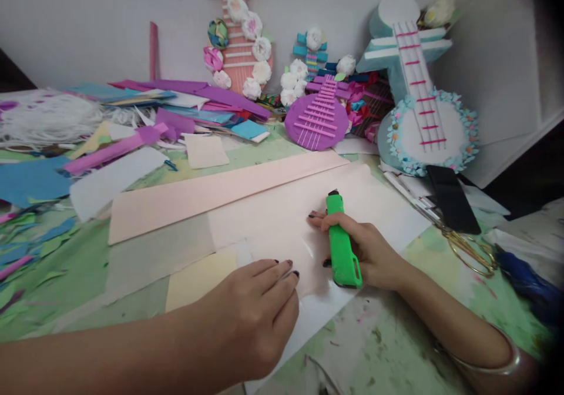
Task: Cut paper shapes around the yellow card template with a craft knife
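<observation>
My right hand (368, 245) holds a bright green plastic utility knife (340, 248) with a dark tip pointing away from me and a loop at its near end. Its blade cannot be made out. Under both hands lies a large pale pink and white sheet (282, 224) on the table. My left hand (264, 310) lies flat on the sheet's near part, fingers stretched out and close together. Beyond the hands, a long pale pink strip (220, 192) lies along the sheet's far side. A cream piece (202, 271) shows beside my left hand.
Blue paper (35, 180), purple strips (118, 151) and scraps cover the table's left. Paper-craft string instruments, including a purple one (316, 121) and a light blue one (425, 101), stand at the back. A black phone (453, 200) and gold-handled scissors (469, 251) lie at right.
</observation>
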`<state>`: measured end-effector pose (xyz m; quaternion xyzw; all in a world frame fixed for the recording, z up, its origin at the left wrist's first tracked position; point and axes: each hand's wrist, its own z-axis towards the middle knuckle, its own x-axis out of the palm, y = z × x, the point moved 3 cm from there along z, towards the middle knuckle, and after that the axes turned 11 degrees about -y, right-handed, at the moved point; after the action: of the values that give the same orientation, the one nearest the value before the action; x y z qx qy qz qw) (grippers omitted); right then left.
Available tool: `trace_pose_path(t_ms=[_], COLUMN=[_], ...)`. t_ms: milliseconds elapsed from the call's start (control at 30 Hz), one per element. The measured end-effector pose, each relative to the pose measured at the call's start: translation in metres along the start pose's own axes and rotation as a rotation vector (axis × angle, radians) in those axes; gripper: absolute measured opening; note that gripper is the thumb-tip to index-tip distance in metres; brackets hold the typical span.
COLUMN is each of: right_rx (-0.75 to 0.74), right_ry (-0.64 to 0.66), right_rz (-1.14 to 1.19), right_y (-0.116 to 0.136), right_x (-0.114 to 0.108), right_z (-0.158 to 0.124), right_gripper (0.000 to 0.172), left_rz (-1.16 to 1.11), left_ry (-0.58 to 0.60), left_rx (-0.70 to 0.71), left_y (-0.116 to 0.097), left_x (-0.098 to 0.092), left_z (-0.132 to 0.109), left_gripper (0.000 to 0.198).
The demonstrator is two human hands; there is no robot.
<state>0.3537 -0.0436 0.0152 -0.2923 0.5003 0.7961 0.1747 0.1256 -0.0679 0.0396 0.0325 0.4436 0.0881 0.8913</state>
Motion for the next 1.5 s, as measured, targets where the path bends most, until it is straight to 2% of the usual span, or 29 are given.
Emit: trace_pose_path(t_ms=[133,200,267,400,467,533,633,767,867,1000,1167,1300,1367,1500], right_rx=[0.013,0.032,0.045,0.081,0.1,0.088,0.041,0.054,0.061,0.085,0.134,0.185,0.203,0.341], right_ry=[0.007,0.002,-0.016,-0.055,-0.051,-0.046,-0.065,-0.067,-0.06,-0.051,-0.036,-0.027,-0.097,-0.41], right_rz=[0.003,0.033,0.058,0.06,0.061,0.068,0.064,0.031,0.015,0.032,0.122,0.371,0.522,0.664], right_y=[-0.001,-0.001,0.0,0.002,0.002,0.002,0.002,-0.001,-0.002,-0.002,0.001,0.008,0.011,0.009], right_x=[0.0,0.0,-0.002,-0.004,-0.004,-0.004,-0.004,-0.005,-0.005,-0.005,-0.011,-0.017,-0.02,-0.028], right_z=[-0.001,-0.001,0.0,0.001,0.0,-0.001,-0.003,-0.004,-0.004,-0.003,-0.006,-0.009,-0.008,-0.003], right_gripper=[0.049,0.05,0.05,0.045,0.046,0.048,0.046,0.043,0.045,0.05,0.064,0.068,0.062,0.024], left_rz=[-0.04,-0.057,-0.066,-0.193,-0.232,-0.238,-0.239,-0.172,-0.135,-0.076,-0.031,-0.018,-0.016,0.002], left_ry=[0.009,-0.027,-0.113,-0.075,-0.076,-0.111,-0.092,-0.081,-0.052,-0.021,0.015,0.015,0.006,-0.049], left_rx=[-0.044,-0.113,-0.258,-0.689,-0.858,-0.978,-1.086,-1.176,-1.201,-1.183,-1.15,-1.128,-1.111,-1.055], left_y=[0.004,0.012,0.027,0.071,0.094,0.115,0.142,0.168,0.177,0.181,0.181,0.181,0.181,0.176], left_x=[-0.003,-0.003,-0.005,-0.012,-0.017,-0.021,-0.016,-0.001,0.008,0.014,0.017,0.019,0.02,0.016], left_z=[0.003,0.003,0.004,0.009,0.013,0.014,0.008,-0.008,-0.021,-0.031,-0.032,-0.033,-0.034,-0.033], left_gripper=[0.035,0.034,0.027,0.018,0.017,0.019,0.022,0.023,0.023,0.024,0.024,0.021,0.019,0.018])
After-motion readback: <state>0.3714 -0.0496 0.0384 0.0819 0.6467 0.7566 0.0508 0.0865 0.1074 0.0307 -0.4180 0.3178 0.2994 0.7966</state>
